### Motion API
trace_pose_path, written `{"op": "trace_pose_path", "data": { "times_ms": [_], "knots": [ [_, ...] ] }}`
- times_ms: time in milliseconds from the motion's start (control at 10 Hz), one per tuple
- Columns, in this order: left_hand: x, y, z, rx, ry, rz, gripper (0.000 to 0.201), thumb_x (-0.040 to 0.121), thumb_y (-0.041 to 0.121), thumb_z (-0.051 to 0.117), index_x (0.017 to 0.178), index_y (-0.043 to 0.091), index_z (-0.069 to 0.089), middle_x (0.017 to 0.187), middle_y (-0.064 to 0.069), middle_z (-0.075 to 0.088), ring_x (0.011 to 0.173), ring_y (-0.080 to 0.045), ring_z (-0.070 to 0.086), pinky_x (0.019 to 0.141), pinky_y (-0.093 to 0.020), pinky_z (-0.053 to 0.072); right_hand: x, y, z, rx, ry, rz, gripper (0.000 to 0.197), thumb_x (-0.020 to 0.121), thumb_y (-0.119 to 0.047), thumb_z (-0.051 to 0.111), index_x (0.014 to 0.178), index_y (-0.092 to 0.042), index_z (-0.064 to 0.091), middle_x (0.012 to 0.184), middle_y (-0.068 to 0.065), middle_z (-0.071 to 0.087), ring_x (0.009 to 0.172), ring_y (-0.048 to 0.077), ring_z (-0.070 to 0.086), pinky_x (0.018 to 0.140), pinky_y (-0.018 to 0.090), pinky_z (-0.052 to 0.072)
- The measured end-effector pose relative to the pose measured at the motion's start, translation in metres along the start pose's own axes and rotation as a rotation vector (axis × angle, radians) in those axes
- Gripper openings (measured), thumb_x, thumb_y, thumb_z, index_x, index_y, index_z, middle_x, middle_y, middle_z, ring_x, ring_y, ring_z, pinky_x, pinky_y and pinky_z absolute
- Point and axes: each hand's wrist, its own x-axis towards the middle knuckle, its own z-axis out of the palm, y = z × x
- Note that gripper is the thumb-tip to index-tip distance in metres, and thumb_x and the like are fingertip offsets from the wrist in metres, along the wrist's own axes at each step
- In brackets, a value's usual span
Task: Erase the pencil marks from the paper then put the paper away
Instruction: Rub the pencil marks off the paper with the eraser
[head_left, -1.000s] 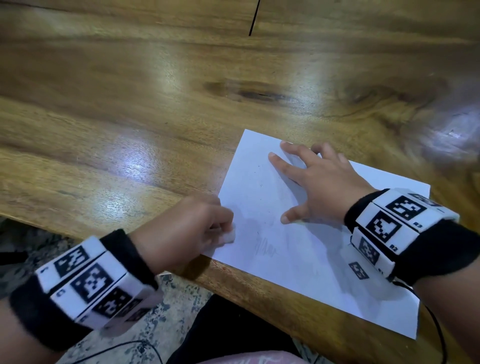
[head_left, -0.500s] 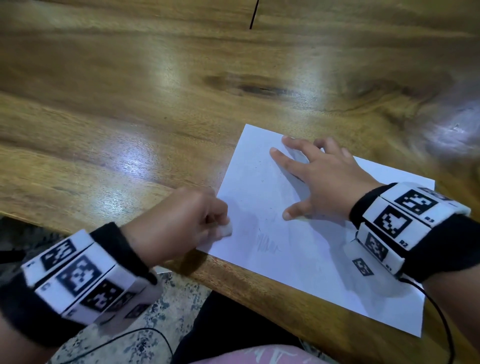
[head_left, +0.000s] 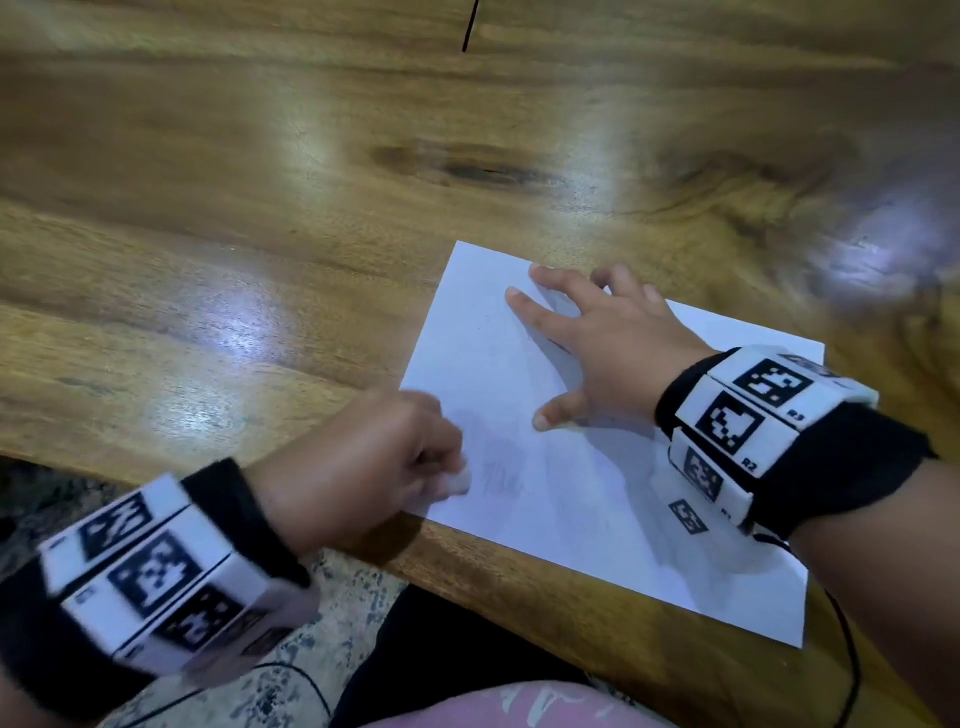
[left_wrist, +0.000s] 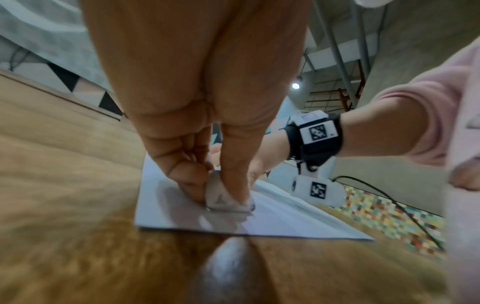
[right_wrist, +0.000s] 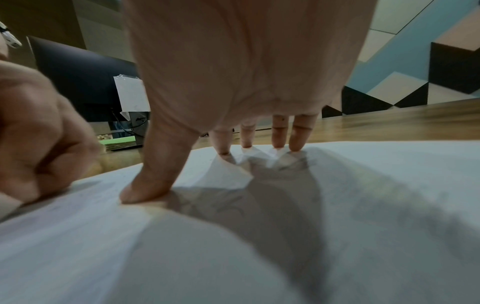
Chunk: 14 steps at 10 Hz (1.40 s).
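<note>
A shift from a second ago: the left hand (head_left: 363, 467) has been carried rightward onto the sheet of paper (head_left: 597, 509), and the white eraser (head_left: 457, 482) is now set down right beside the faint pencil scribble (head_left: 501, 480), where earlier it sat at the sheet's left edge. The left wrist is blurred by motion in the head view. The right hand (head_left: 618, 343) has stayed where it was, fingers spread flat and thumb pressed down, so the paper is pinned.

From the left wrist view, the eraser (left_wrist: 226, 197) is seen pinched between thumb and curled fingers (left_wrist: 233, 164), its lower face touching the paper (left_wrist: 285, 222); grey smudging is carried on its tip and side. From the right wrist view, the spread fingers (right_wrist: 296, 133) and thumb are seen planted on the sheet (right_wrist: 363, 195), with a dark shadow thrown beneath the palm.

The paper is laid flat on the wooden surface (head_left: 260, 234), close to its near edge, angled slightly. The sheet is white and mostly blank; only a small patch of light zigzag pencil strokes is made out near the eraser, with fainter grey traces up by the right fingertips.
</note>
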Motion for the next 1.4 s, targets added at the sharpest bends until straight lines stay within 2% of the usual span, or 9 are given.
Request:
{"op": "trace_pose_path", "data": {
  "times_ms": [200,400,600,800,1000,1100,1200,1300,1400],
  "knots": [
    [0.033,0.005,-0.015,0.076,0.142,0.058,0.017,0.072,0.029,0.070,0.063,0.015,0.065,0.065,-0.002,0.060,0.064,-0.019,0.056,0.054,-0.014,0.032,-0.001,0.000,0.000,0.006,0.006,0.000,0.103,0.071,-0.068,0.060,0.147,-0.040,-0.003,0.156,-0.013,-0.008,0.131,0.025,0.013,0.107,0.036,0.019],
    [-0.003,-0.007,0.002,-0.033,0.000,0.025,0.016,0.072,0.034,0.064,0.066,0.027,0.052,0.062,0.012,0.050,0.059,-0.001,0.051,0.055,-0.014,0.034,0.000,0.001,0.000,-0.003,0.014,-0.010,0.103,0.070,-0.068,0.060,0.147,-0.039,-0.003,0.156,-0.013,-0.008,0.131,0.026,0.014,0.107,0.036,0.021],
    [0.024,-0.004,-0.016,0.037,0.146,0.063,0.026,0.067,0.041,0.061,0.062,0.015,0.065,0.063,0.000,0.059,0.056,-0.010,0.051,0.057,-0.015,0.035,0.000,0.002,0.001,-0.004,0.021,-0.009,0.104,0.070,-0.070,0.059,0.147,-0.040,-0.004,0.156,-0.014,-0.007,0.131,0.025,0.014,0.107,0.036,0.020],
    [-0.010,-0.010,0.001,-0.036,0.019,0.013,0.021,0.074,0.029,0.070,0.060,0.017,0.059,0.063,0.013,0.051,0.060,-0.002,0.052,0.056,-0.012,0.035,-0.001,0.002,0.001,0.003,0.013,-0.009,0.103,0.071,-0.069,0.059,0.147,-0.040,-0.005,0.156,-0.014,-0.008,0.131,0.025,0.013,0.108,0.036,0.019],
    [0.045,0.009,-0.021,0.045,0.185,0.023,0.020,0.070,0.032,0.071,0.076,0.014,0.071,0.071,-0.006,0.069,0.064,-0.015,0.056,0.056,-0.009,0.034,-0.001,0.002,0.001,0.006,0.019,-0.011,0.104,0.070,-0.069,0.060,0.147,-0.040,-0.003,0.156,-0.013,-0.007,0.131,0.026,0.014,0.107,0.036,0.020],
    [0.070,0.018,-0.024,0.110,0.177,0.003,0.012,0.073,0.022,0.068,0.081,0.013,0.069,0.076,-0.005,0.068,0.069,-0.017,0.056,0.059,-0.016,0.037,0.000,0.001,0.001,0.006,0.026,-0.012,0.104,0.069,-0.069,0.061,0.147,-0.040,-0.002,0.156,-0.013,-0.005,0.131,0.026,0.015,0.106,0.037,0.022],
    [0.052,0.018,-0.010,0.104,0.135,0.041,0.009,0.075,0.023,0.067,0.067,0.018,0.064,0.060,0.006,0.054,0.054,-0.004,0.049,0.054,-0.023,0.038,0.000,0.002,0.002,0.004,0.024,-0.014,0.104,0.069,-0.069,0.060,0.147,-0.040,-0.002,0.156,-0.013,-0.006,0.131,0.026,0.015,0.106,0.037,0.021],
    [0.023,0.019,0.005,0.052,-0.053,0.074,0.025,0.077,0.030,0.067,0.056,0.028,0.054,0.058,0.011,0.044,0.054,0.003,0.043,0.052,-0.016,0.029,0.000,0.003,0.002,0.012,0.024,-0.015,0.104,0.070,-0.069,0.060,0.147,-0.040,-0.002,0.156,-0.013,-0.007,0.131,0.026,0.015,0.107,0.036,0.020],
    [0.035,0.019,-0.002,0.097,-0.029,0.074,0.007,0.075,0.026,0.069,0.070,0.022,0.066,0.058,0.014,0.046,0.056,-0.001,0.044,0.053,-0.009,0.030,0.000,0.002,0.003,0.000,0.035,-0.018,0.104,0.070,-0.069,0.060,0.147,-0.039,-0.002,0.156,-0.013,-0.006,0.131,0.027,0.016,0.105,0.036,0.022]
  ]
}}
